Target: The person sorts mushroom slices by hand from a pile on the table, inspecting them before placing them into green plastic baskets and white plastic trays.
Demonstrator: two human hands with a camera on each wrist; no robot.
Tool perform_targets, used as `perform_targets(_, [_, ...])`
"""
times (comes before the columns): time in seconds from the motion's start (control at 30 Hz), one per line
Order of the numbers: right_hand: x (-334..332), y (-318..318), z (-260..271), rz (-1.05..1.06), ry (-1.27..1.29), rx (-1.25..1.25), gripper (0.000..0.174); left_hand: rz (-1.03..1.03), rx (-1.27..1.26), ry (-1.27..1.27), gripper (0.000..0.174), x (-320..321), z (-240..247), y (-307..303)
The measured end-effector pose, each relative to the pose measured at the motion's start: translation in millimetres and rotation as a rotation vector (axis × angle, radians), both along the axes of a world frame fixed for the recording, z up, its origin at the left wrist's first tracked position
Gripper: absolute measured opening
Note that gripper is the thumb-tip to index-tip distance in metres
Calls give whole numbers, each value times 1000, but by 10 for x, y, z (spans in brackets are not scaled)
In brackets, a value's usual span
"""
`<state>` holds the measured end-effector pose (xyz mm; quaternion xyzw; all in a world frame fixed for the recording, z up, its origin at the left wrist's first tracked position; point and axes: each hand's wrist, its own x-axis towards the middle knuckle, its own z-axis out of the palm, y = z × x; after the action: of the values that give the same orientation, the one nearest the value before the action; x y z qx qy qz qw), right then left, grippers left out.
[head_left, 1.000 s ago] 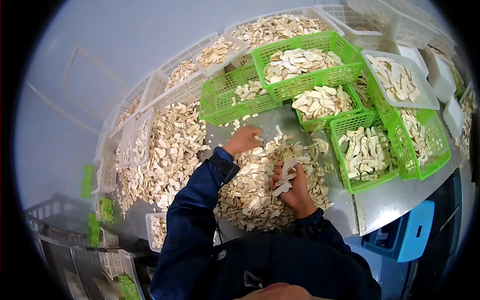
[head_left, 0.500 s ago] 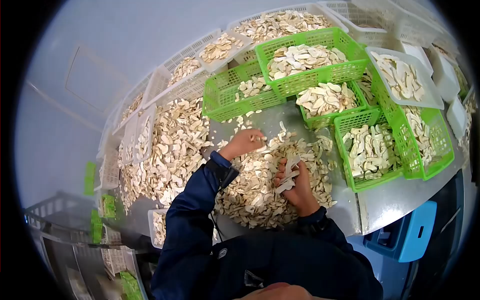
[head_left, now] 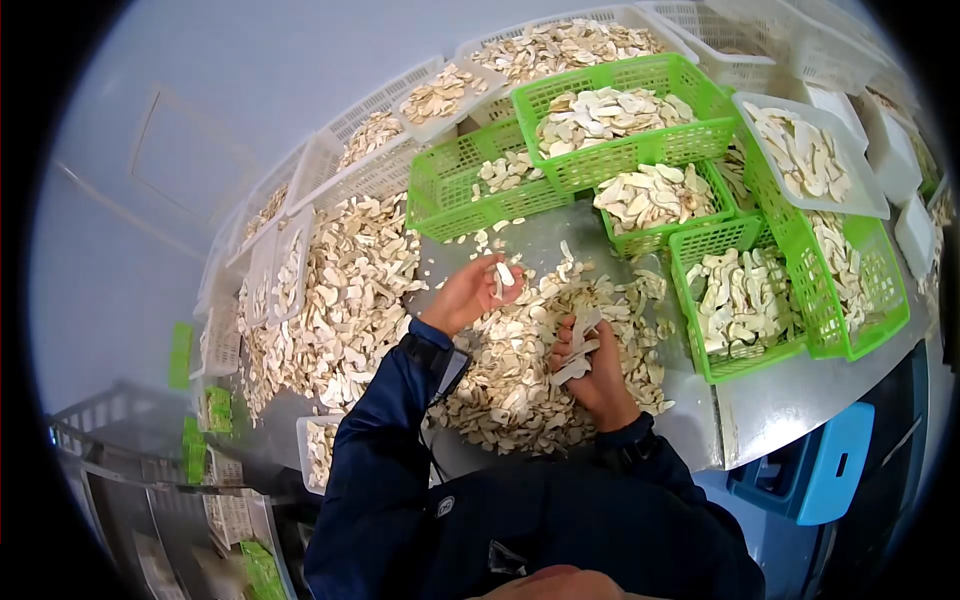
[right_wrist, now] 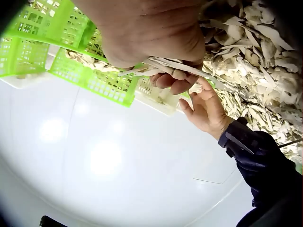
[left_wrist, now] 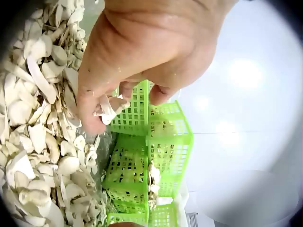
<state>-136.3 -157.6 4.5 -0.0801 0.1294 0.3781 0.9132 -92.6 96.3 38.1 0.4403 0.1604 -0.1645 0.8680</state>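
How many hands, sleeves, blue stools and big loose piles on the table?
Hands: 2, left hand, right hand
Sleeves: 2, left sleeve, right sleeve
Blue stool: 1
Big loose piles: 2, left pile, middle pile
Total: 7

Two hands (head_left: 472,297), at least five green baskets (head_left: 645,158), one blue stool (head_left: 846,438).

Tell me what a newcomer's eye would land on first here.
Probably the heap of pale slices on the metal table, right in front of the person, whose left hand holds a slice while the right hand grips several. Next, likely the bright green baskets beyond the heap and to its right, holding more slices.
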Motion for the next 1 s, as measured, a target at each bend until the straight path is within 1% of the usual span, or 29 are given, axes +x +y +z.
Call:
perform_targets(0.07, [1,-4,9,-5,4,3,34,13,-20,5,34,-49,87,-63])
perform_targets(0.17, [-3,0,17,-8,6,-25,34,-88,76,-123,39,-69,-22,-53])
perform_targets(0.27, [1,5,-7,-3,-3,5,34,-81,125,-78,54,-85,-66,-63])
perform_targets(0.37, [-4,-2,46,-5,16,-50,33,-82,134,-73,60,-99,-72,-82])
perform_targets(0.47, [0,-3,50,-4,27,-52,33,-131,224,-108,61,-107,-163,-35])
perform_targets(0.57, [3,-4,15,-3,14,-29,34,-103,192,-127,60,-114,-186,-69])
perform_targets(0.67, [6,-10,23,27,33,-34,35,17,240,-65,41,-146,-120,-202])
perform_targets(0.77, [4,-13,81,45,12,-72,37,-110,322,-111,30,-166,-94,-297])
perform_targets(0.87, [1,-6,83,39,0,-92,38,-100,327,19,23,-264,122,-532])
perform_targets(0.9, [3,-4,73,38,-11,-86,39,-123,298,36,19,-271,132,-560])
perform_targets(1.0, [13,1,22,33,-35,-70,40,-136,353,-49,14,-309,-32,-586])
